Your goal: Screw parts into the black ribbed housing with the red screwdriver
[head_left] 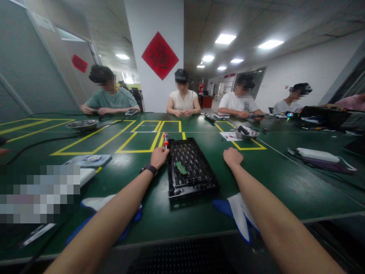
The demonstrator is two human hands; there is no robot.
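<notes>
My left hand [159,156] is closed around a screwdriver [165,141] with a red and clear handle, which points up and away. It touches or nearly touches the left edge of a black rectangular casing [199,161], open side up, with rows of small shiny spots inside. On the casing lies a small green circuit board [181,168]. To the right of the casing, my right hand [233,156] makes a fist at the tabletop; whatever may be inside it is hidden. White and blue gloves lie near both forearms, one glove [236,213] beside the right.
A metal bowl [82,125] stands at the far left, and another bowl [246,132] holding parts sits on paper at the right. Folded cloth [319,158] lies far right. Yellow tape [137,151] marks the green table [273,179]. Several people sit across it.
</notes>
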